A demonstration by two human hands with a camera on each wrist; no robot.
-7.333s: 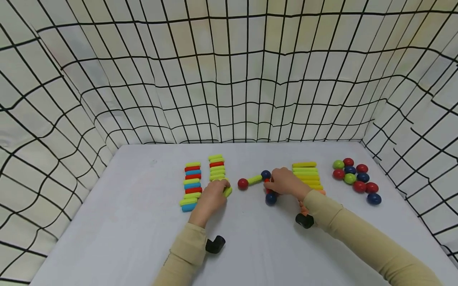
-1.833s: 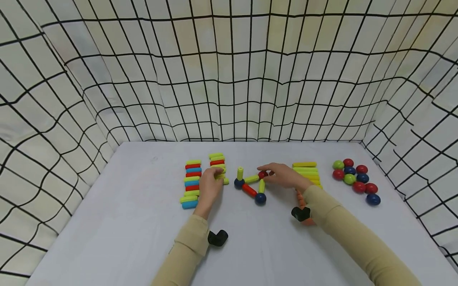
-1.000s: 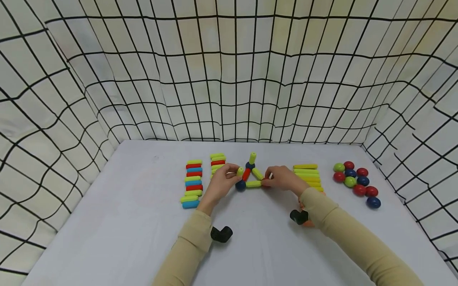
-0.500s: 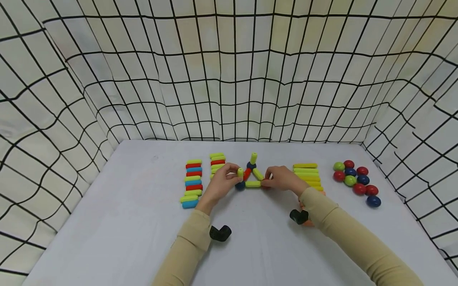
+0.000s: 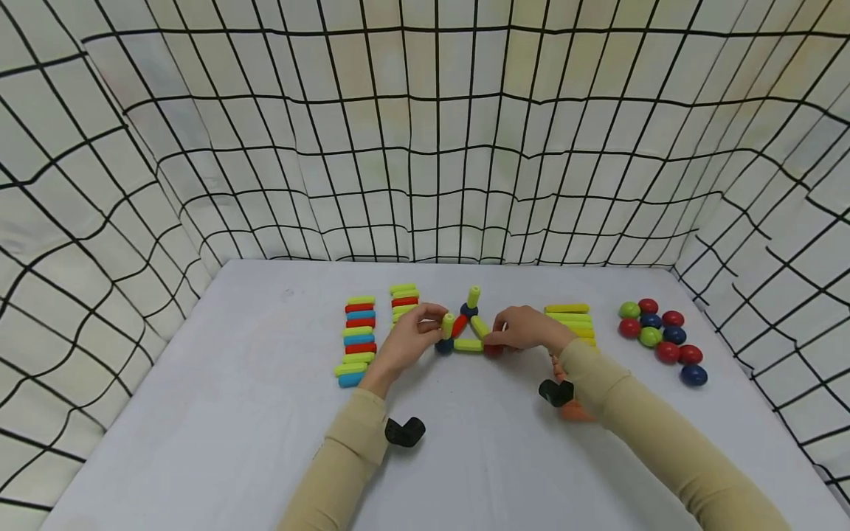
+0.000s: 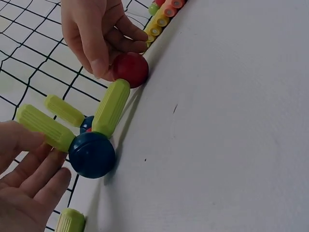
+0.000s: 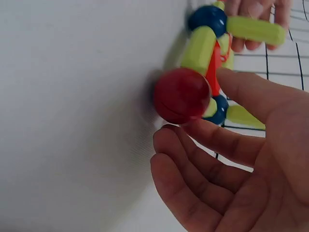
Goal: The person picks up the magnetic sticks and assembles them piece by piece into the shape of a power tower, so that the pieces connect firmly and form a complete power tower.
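Note:
Three balls and three rods form a flat triangle between the hands. At its near left is a blue ball (image 6: 91, 154) bearing a green rod (image 5: 448, 327) that stands up. My left hand (image 5: 413, 338) pinches this rod between thumb and fingers. A green rod (image 5: 468, 345) runs along the front to a red ball (image 7: 182, 95), which the thumb and index finger of my right hand (image 5: 524, 329) hold. The far blue ball (image 5: 468, 310) carries another upright green rod (image 5: 474, 296). A red rod (image 5: 460, 325) and a green rod (image 5: 479, 327) make the other sides.
Columns of short coloured rods (image 5: 359, 339) lie left, partly behind the left hand. Longer yellow rods (image 5: 568, 318) and orange rods (image 5: 575, 411) lie right, partly under the right arm. Several loose balls (image 5: 667, 352) sit at far right. Netting (image 5: 458, 147) surrounds the white table (image 5: 219, 413).
An open chain has become a closed triangle with two upright rods. My left hand came from the rod column to the near-left upright rod. Over the last second both hands barely moved.

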